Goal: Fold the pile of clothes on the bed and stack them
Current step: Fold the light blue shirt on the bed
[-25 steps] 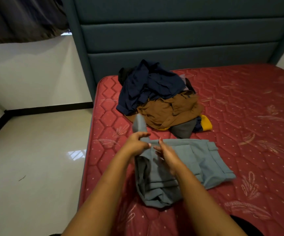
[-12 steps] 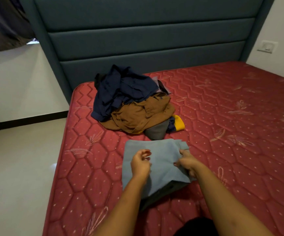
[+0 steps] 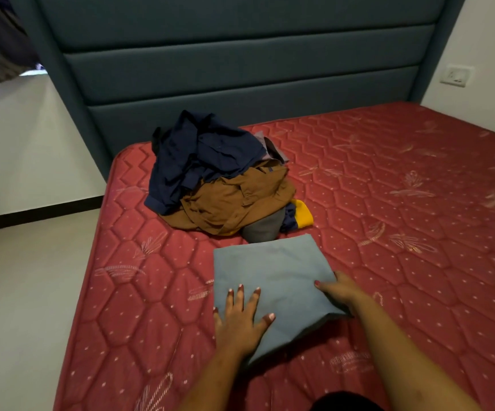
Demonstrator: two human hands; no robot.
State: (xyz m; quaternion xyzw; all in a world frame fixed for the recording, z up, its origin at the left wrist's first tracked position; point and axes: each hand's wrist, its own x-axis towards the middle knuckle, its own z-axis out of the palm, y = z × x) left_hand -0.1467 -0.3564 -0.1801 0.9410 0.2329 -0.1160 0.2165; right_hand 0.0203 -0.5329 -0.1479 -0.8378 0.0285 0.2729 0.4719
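Observation:
A folded grey-blue garment [image 3: 272, 277] lies flat on the red mattress [image 3: 403, 221] in front of me. My left hand [image 3: 240, 318] presses on its near left corner with fingers spread flat. At the garment's right edge my right hand [image 3: 339, 292] holds the fold, thumb on top and fingers hidden beneath. Behind it sits the unfolded pile: a navy shirt [image 3: 201, 155] on top, a brown garment [image 3: 234, 200] below, with a dark grey piece [image 3: 265, 226] and a yellow piece [image 3: 303, 213] sticking out.
A teal padded headboard [image 3: 240, 69] rises behind the pile. The mattress's left edge drops to a pale tiled floor [image 3: 26, 292]. A white wall with a socket [image 3: 455, 75] stands at the right. The mattress stretches bare to the right.
The grey-blue garment went from a loose bundle in both hands to a flat folded rectangle. My left hand has opened and pressed down on it; my right moved to its right edge.

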